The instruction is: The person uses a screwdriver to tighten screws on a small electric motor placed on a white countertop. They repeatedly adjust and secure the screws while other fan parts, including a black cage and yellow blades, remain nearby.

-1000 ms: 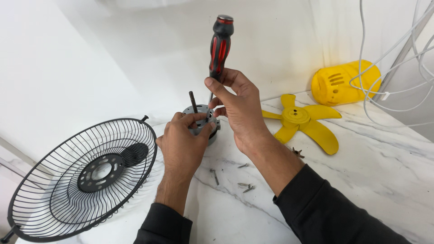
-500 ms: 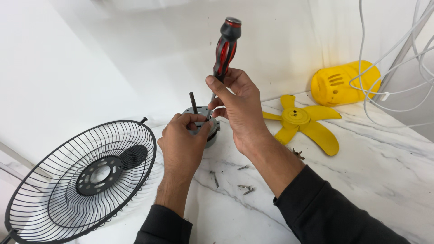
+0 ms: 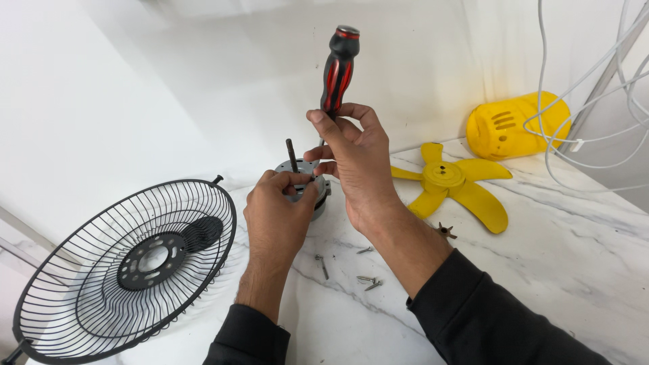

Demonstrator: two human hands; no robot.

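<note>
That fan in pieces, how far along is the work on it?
Already apart: the black wire guard, yellow blade and yellow housing lie separate on the marble table, with loose screws nearby. In hand: the left hand steadies the grey motor while the right hand holds a red-black screwdriver upright over it. Left: the motor itself.

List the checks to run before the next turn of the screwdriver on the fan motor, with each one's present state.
1. Right hand grips the screwdriver below its handle: ok.
2. Left hand steadies the motor on the marble table: ok.
3. Screwdriver stands near upright: ok.
4. Tip seated in a screw head: cannot tell, hidden by the fingers.
5. Loose screws lie on the table clear of both hands: ok.
6. Yellow fan blade and black grille lie apart from the motor: ok.
</note>
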